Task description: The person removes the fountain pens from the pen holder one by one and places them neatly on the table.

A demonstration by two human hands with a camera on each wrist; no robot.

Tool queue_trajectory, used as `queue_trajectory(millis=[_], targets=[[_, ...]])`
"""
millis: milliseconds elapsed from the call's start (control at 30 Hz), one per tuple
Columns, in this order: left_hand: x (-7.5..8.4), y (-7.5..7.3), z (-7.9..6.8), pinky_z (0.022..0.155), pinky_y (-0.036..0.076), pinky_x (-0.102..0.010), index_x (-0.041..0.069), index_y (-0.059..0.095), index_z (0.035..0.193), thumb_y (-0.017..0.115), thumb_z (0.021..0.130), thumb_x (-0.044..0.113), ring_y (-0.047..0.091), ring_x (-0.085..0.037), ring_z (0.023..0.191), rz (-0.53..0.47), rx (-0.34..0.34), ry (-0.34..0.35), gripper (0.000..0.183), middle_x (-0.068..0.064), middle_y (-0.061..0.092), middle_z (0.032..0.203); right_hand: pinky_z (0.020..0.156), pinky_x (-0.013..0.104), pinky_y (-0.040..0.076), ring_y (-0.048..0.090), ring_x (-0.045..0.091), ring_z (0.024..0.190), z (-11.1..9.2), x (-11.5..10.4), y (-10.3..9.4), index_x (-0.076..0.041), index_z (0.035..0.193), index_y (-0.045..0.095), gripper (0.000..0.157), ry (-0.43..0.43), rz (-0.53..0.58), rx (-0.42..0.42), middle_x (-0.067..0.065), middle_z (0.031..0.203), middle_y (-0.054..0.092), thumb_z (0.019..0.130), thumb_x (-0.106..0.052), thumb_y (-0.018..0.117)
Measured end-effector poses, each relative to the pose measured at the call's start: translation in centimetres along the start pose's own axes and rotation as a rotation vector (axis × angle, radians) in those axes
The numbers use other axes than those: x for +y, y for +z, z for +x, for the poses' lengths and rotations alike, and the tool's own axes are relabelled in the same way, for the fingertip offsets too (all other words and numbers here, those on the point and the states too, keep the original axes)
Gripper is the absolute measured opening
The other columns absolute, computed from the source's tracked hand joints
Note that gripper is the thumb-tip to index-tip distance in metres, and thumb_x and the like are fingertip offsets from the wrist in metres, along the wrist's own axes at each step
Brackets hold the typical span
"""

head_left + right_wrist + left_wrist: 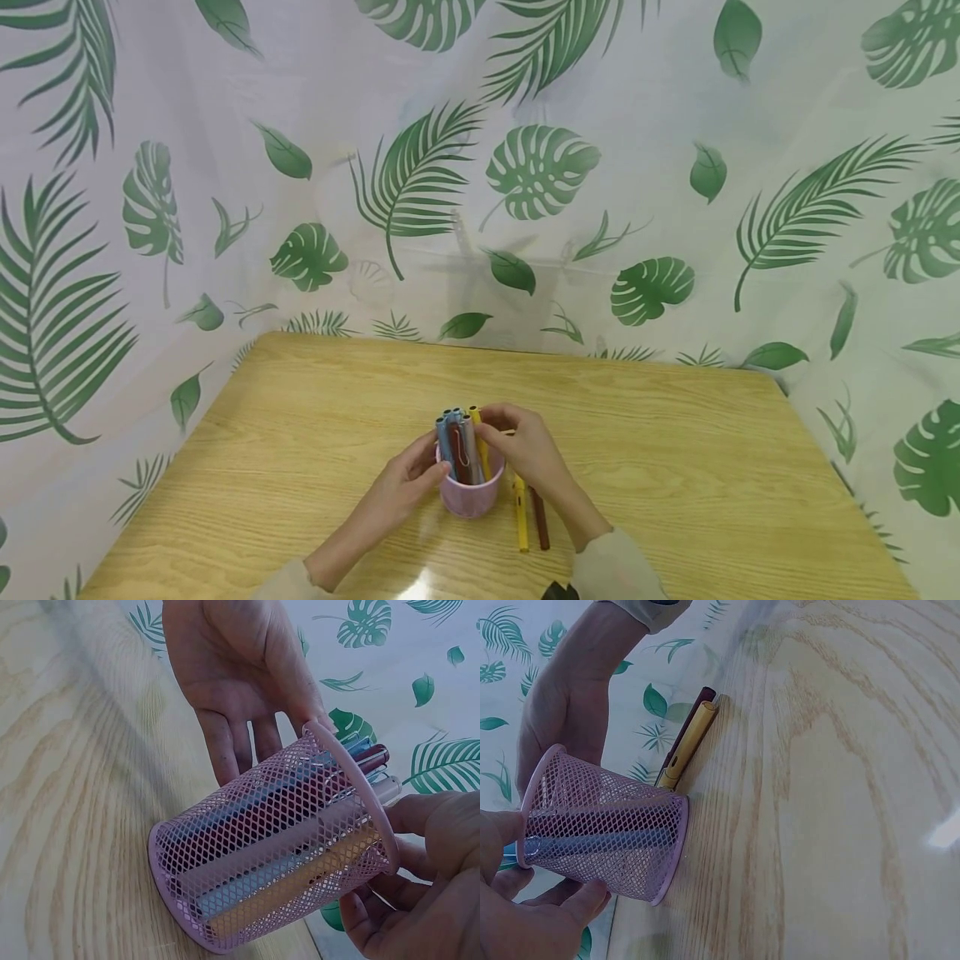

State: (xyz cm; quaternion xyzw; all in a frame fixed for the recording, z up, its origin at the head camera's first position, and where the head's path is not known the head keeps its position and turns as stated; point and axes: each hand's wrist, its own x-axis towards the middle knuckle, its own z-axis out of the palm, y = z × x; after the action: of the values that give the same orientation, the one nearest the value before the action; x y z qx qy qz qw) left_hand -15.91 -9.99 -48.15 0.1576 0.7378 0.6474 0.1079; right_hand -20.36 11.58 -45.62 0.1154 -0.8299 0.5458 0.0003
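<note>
A pink mesh pen cup (468, 502) stands upright on the table, holding several pens: blue ones (443, 437), a dark red one (330, 784), a pale one (469, 446) and a yellow one (483, 458). My left hand (401, 487) grips the cup from the left, thumb at the rim and fingers along the mesh wall. From the right, my right hand (525, 446) holds the cup near its rim, the thumb close to the pen ends. Some of its fingertips are hidden behind the cup in the head view.
A loose yellow pen (521, 517) and a dark red pen (539, 518) lie side by side on the wooden table (315, 417), just right of the cup and under the right wrist. Behind the table hangs a white leaf-patterned cloth (570, 283). A small black object (559, 591) shows at the bottom edge.
</note>
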Motion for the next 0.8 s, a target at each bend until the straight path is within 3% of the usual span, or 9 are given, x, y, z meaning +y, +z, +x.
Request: queue_trajectory(millis=[233,533,800], targets=[[0.0,-0.06,0.05,0.115,0.041,-0.049,0.0,0.032,0.16,0.058,0.108,0.023,0.05,-0.041,0.138,0.0,-0.01,0.004,0.062,-0.028,0.05,0.149,0.091,0.042,0.059,0.069,0.024,0.103,0.14,-0.27,0.32,0.003,0.119,0.073,0.026,0.028,0.022,-0.033,0.012,0.111,0.075,0.099,-0.013,0.071],[-0.01,-0.02,0.11,0.112,0.046,-0.048,0.002,0.036,0.159,0.06,0.106,0.021,0.055,-0.04,0.132,0.002,0.018,-0.006,0.061,-0.026,0.057,0.142,0.084,0.037,0.06,0.067,0.02,0.095,-0.06,-0.37,0.36,0.0,0.11,0.076,0.018,0.058,0.041,0.037,0.007,0.101,0.074,0.098,-0.013,0.073],[0.32,0.05,-0.02,0.11,0.047,-0.046,0.002,0.036,0.159,0.059,0.107,0.019,0.056,-0.04,0.131,-0.006,0.018,-0.004,0.059,-0.027,0.057,0.14,0.082,0.034,0.061,0.069,0.023,0.099,-0.69,-0.58,-0.09,0.002,0.11,0.075,0.022,0.055,0.036,0.086,0.01,0.105,0.075,0.097,-0.016,0.074]])
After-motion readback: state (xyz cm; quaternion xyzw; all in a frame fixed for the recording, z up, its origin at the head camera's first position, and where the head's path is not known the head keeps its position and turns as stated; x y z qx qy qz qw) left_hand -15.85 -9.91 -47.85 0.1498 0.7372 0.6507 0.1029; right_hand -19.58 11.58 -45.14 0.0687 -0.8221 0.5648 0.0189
